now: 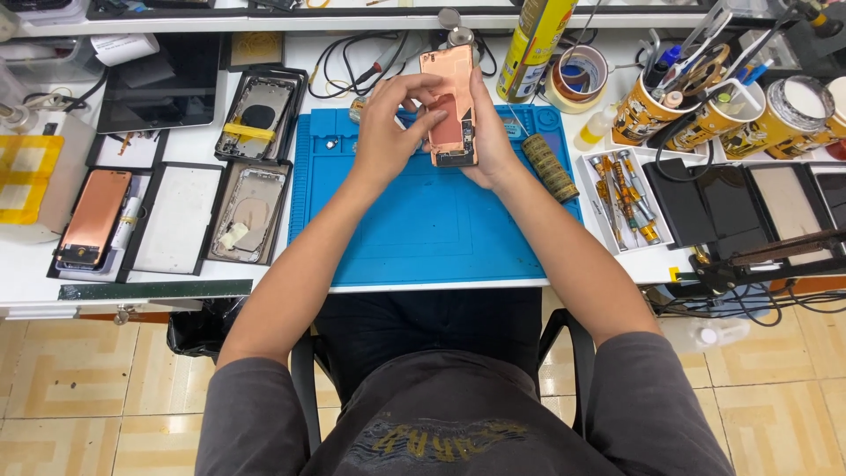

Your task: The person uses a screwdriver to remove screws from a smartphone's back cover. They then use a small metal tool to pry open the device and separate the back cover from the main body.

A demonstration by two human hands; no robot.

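Note:
A phone display panel with a copper-coloured back is held upright above the blue work mat. My right hand grips its right edge and lower part. My left hand holds the left edge, with the fingers curled over the panel's upper middle. Both forearms reach forward over the mat from my lap.
Left of the mat lie two opened phone housings, another copper-backed panel and a dark tablet. To the right are a tray of screwdrivers, dark screen panels, tool cups, tape rolls and a spray can.

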